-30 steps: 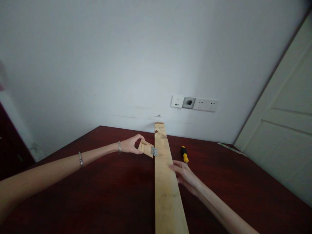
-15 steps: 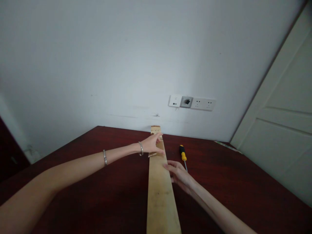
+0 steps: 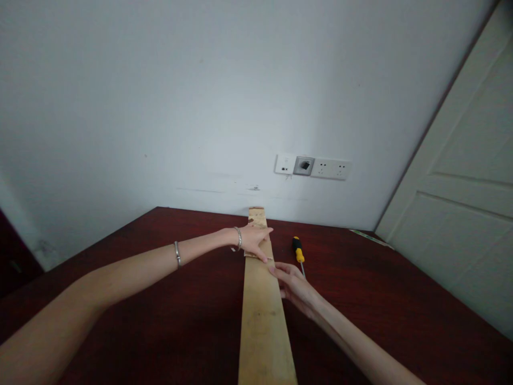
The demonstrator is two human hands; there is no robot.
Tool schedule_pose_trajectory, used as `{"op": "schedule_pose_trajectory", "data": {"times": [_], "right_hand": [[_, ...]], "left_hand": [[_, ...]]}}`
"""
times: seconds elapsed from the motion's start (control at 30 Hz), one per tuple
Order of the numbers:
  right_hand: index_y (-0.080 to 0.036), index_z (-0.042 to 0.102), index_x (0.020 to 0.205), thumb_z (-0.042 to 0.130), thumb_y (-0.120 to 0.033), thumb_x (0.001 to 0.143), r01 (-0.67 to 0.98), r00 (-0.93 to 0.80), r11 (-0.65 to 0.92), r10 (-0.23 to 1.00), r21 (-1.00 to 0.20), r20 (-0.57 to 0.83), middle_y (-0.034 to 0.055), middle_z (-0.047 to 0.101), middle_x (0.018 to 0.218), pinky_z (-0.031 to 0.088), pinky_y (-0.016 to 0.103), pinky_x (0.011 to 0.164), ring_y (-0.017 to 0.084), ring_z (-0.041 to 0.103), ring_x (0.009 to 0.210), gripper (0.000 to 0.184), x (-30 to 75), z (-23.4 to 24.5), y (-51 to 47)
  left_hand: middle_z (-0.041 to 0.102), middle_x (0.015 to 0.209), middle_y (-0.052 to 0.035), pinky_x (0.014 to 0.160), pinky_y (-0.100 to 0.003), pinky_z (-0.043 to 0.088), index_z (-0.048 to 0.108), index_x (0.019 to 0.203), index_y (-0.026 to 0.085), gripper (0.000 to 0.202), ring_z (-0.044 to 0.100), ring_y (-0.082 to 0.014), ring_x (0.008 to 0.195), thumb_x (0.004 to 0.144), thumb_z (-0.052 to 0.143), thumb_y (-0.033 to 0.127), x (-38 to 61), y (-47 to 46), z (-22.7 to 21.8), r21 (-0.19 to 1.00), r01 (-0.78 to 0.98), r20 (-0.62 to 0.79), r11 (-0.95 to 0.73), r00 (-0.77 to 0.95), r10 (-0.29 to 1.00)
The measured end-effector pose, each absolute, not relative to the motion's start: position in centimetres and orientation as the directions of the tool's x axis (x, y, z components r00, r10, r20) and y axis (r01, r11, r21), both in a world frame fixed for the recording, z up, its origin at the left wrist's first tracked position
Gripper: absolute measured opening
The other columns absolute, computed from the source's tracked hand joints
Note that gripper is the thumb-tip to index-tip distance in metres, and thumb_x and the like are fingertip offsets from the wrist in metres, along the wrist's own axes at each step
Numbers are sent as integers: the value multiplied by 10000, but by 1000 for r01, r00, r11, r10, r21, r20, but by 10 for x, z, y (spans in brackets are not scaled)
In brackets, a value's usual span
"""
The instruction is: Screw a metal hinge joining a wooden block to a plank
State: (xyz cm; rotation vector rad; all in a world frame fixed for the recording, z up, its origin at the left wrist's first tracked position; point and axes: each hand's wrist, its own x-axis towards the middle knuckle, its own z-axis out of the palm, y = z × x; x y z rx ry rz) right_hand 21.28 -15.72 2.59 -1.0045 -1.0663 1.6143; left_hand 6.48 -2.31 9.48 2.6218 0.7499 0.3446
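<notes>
Fingers wide, the left hand (image 3: 256, 238) covers the small tan wooden block (image 3: 267, 249), now apparently folded onto the long tan wooden plank (image 3: 264, 321) the right hand (image 3: 294, 284) pinches.

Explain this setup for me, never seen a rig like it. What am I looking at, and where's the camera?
There's no machine: these are a person's two bare hands, seen from one camera worn on the head, looking forward and down. On the dark red table lies a long wooden plank, its far end near the wall. The left hand lies over a short wood piece on the plank; the right hand holds the plank's right edge. A yellow-and-black screwdriver lies to the right.
</notes>
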Motion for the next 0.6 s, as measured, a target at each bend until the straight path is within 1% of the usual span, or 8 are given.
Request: {"op": "schedule_pose_trajectory", "data": {"times": [0.1, 0.17, 0.2, 0.3, 0.43, 0.6], "right_hand": [[-120, 655, 977, 714, -381, 732, -242, -232, -209, 961, -947, -152, 96, 707, 911, 562, 293, 663, 173, 690, 764, 364, 212, 25, -157], [-120, 657, 971, 713, -381, 732, -239, -229, -214, 960, -947, -160, 97, 708, 902, 560, 287, 651, 172, 690, 757, 358, 212, 25, -157], [-119, 658, 967, 713, -381, 730, -239, -231, -217, 960, -947, -161, 96, 709, 896, 559, 284, 645, 171, 690, 750, 358, 211, 25, -157], [-115, 656, 954, 715, -370, 728, -243, -248, -221, 955, -944, -160, 93, 711, 885, 563, 281, 644, 164, 689, 731, 346, 210, 25, -157], [-115, 648, 933, 704, -343, 742, -267, -245, -230, 955, -936, -165, 85, 716, 859, 558, 247, 613, 147, 687, 702, 302, 211, 25, -157], [-113, 640, 961, 698, -321, 749, -272, -235, -219, 959, -937, -156, 84, 716, 872, 559, 243, 600, 147, 687, 705, 303, 213, 27, -158]], "left_hand": [[681, 1102, -118, 940, -322, 388, 676, 1008, 179, 751, 579, -327, 1091, 329, 876, 429, 64, -15, 96, 479, 396, 127, -784, 852, 508], [681, 1106, -117, 913, -308, 410, 701, 899, 177, 638, 591, -315, 1070, 327, 876, 399, 65, -13, 97, 468, 379, 125, -798, 866, 484], [682, 1103, -121, 907, -306, 415, 705, 885, 173, 614, 595, -313, 1062, 335, 875, 388, 65, -13, 97, 452, 382, 114, -806, 872, 477], [705, 1025, -123, 854, -309, 440, 706, 948, 159, 657, 627, -307, 982, 349, 874, 368, 68, -14, 97, 413, 408, 78, -814, 875, 478], [722, 874, -100, 736, -299, 454, 703, 991, 160, 698, 652, -292, 835, 346, 875, 363, 73, -17, 95, 389, 417, 136, -822, 856, 499], [698, 875, -93, 726, -278, 439, 640, 1138, 138, 815, 634, -273, 827, 390, 860, 373, 72, -17, 102, 354, 413, 137, -839, 864, 484]]}}
